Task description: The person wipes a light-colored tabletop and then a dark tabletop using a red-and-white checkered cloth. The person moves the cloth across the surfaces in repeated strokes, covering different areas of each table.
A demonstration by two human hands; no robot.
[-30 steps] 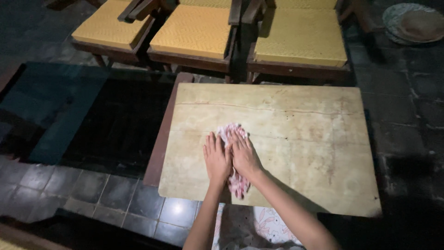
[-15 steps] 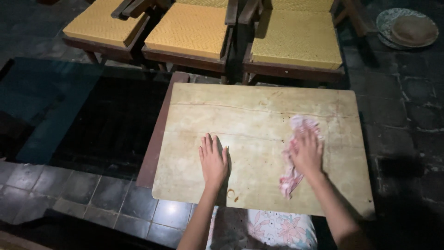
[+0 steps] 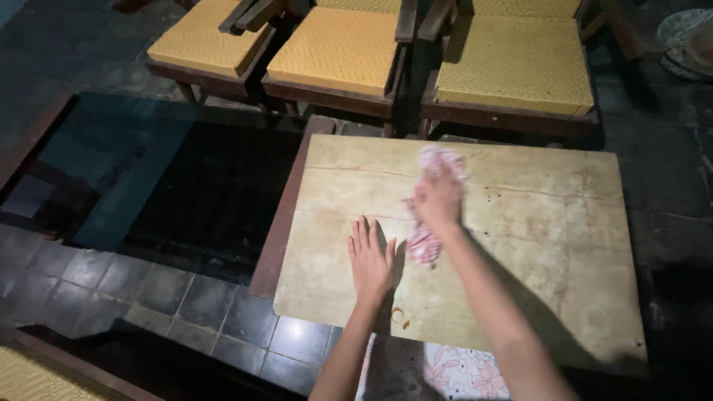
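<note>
Left hand: lies flat, palm down, fingers spread and pointing away from the person, on the pale wooden table top. It grasps nothing; only the bare wood is under it.

Right hand: stretched forward beyond the left hand and a little to its right, palm down, pressing a pink-and-white cloth against the table top. The fingers lie over the cloth; whether they curl into it cannot be told, since hand and cloth are blurred.

Cloth: crumpled, showing beyond the right fingertips and trailing back under the wrist, its near end just beside the left hand's fingertips. Whether it touches them cannot be told.

Table top: light, worn, with reddish streaks and a long crack line running across it beyond the left hand. A small dark ring mark sits just behind the left wrist, near the table's near edge.

Left of the left hand: a dark glass-topped table, its brown wooden edge close against the pale table.

Beyond the right hand: three wooden chairs with yellow woven cushions, side by side, near the table's far edge.

Far to the right, beyond the right hand: a round patterned dish on the dark tiled floor, cut by the frame.

Below both forearms: floral fabric at the person's lap.
</note>
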